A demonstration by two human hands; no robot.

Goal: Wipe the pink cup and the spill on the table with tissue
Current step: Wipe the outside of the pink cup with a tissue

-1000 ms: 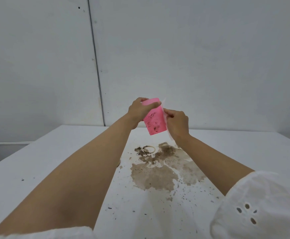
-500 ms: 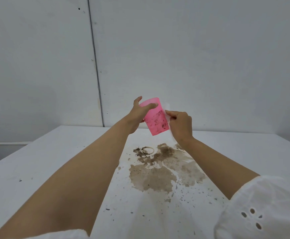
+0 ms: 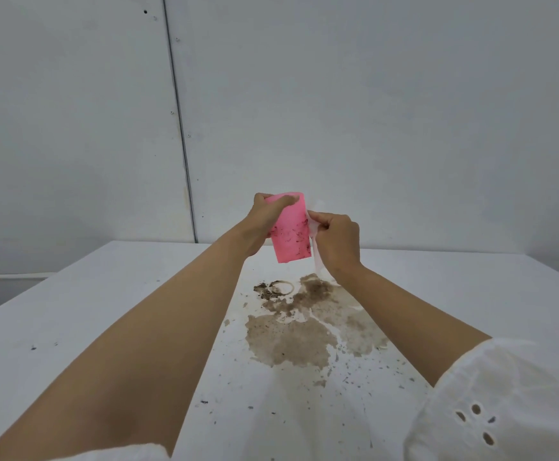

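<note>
The pink cup [image 3: 292, 232] hangs in the air above the table, mouth up, its side flecked with dark specks. My left hand [image 3: 264, 218] grips it by the rim from the left. My right hand [image 3: 336, 242] pinches a white tissue [image 3: 316, 251] against the cup's right side; a strip of it hangs down below the hand. Under the cup a brown spill [image 3: 298, 331] spreads over the white table [image 3: 105, 311], with a ring mark and dark crumbs at its far end.
Dark specks are scattered over the table in front of the spill. A grey wall with a vertical seam [image 3: 179, 128] stands right behind the table. The table's left edge runs diagonally at the left of the view.
The cup has been turned more upright and my left hand now closes over its rim. My right hand with the tissue has shifted along the cup's right side.
</note>
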